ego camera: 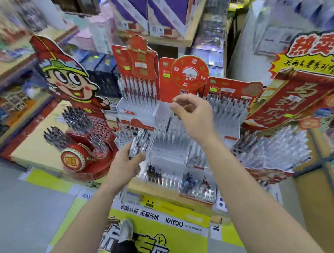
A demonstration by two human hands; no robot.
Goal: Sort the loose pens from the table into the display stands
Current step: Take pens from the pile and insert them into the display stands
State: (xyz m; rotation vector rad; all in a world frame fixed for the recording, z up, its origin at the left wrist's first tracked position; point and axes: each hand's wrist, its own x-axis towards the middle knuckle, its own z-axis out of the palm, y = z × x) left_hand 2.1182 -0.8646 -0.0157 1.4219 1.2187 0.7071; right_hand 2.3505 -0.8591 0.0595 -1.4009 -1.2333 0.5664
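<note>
My left hand [125, 161] grips a bundle of clear pens [140, 142] with dark tips, held upright in front of the display. My right hand [193, 114] is raised over the middle clear stand [169, 145] and pinches a single pen [169, 120] by its top end. That pen hangs tip-down above the stand's rows of holes. Red-backed clear stands [138, 104] behind it carry rows of upright pens.
A red cartoon-figure stand [75, 123] with dark pens stands at the left. A large red banner stand [288, 111] rises at the right. Low clear trays [198, 186] with a few pens sit at the table's front edge. Shelves of boxed goods lie behind.
</note>
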